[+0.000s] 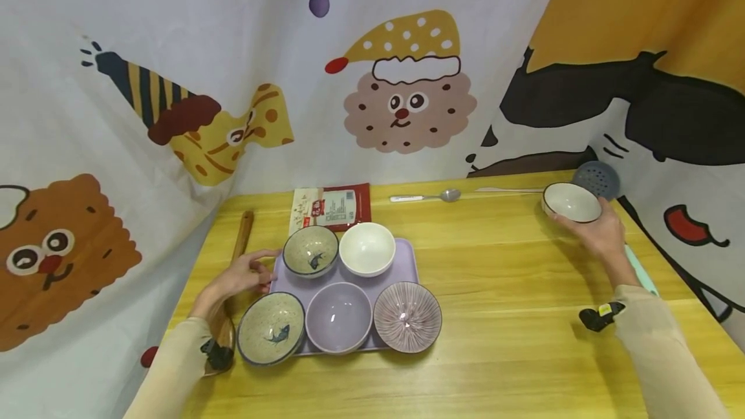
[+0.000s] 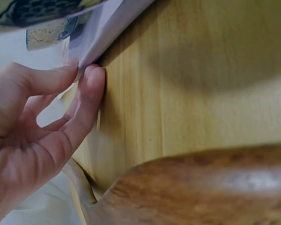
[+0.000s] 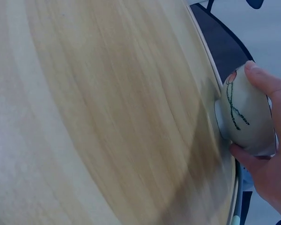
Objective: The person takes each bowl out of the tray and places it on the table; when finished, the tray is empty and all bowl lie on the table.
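Observation:
My left hand (image 1: 247, 273) is at the left edge of a lavender tray (image 1: 407, 254), and in the left wrist view its thumb and fingertips pinch the tray's edge. On the tray stand a small speckled fish bowl (image 1: 308, 241), a white bowl (image 1: 367, 249), a lavender bowl (image 1: 339, 315), a striped bowl (image 1: 407, 315) and a larger fish bowl (image 1: 269, 325) that overhangs the left front corner. Far to the right, my right hand (image 1: 606, 235) grips a small dark-rimmed bowl (image 1: 573, 201) by its side. Green stems decorate its outer wall in the right wrist view.
A wooden utensil (image 1: 243, 231) lies left of the tray, partly under my left forearm. Behind the tray are a red and cream packet (image 1: 332, 207) and a metal spoon (image 1: 450, 195). A grey slotted skimmer (image 1: 596, 178) with a mint handle lies by the right edge.

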`<state>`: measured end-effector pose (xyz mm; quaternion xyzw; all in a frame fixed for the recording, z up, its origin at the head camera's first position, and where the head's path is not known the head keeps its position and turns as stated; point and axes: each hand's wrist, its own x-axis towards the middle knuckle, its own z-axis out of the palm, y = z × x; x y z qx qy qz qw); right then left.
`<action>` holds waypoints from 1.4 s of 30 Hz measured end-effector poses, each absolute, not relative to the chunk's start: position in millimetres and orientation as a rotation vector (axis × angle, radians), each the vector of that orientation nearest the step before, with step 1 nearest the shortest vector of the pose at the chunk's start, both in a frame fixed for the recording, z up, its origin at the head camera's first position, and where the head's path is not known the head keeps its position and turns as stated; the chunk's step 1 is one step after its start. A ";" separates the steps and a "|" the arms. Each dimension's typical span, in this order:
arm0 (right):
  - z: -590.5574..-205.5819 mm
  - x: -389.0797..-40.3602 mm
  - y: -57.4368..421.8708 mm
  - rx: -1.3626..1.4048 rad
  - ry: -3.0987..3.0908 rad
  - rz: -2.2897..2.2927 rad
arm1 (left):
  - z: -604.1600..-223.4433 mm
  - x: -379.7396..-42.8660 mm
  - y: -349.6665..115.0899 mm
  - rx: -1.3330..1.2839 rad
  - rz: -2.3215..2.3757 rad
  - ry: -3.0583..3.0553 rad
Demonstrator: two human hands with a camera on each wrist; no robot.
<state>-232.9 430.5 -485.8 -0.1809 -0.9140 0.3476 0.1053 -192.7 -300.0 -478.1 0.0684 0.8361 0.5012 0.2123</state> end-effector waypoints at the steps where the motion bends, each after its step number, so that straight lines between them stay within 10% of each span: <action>1: -486.0 -233.6 430.1 -0.534 -2.689 1.023 | -478.0 -192.2 -300.1 0.198 1.382 2.335; 42: -405.6 -175.0 304.2 0.118 -2.724 1.052 | -479.6 -187.2 -300.7 0.244 1.297 2.391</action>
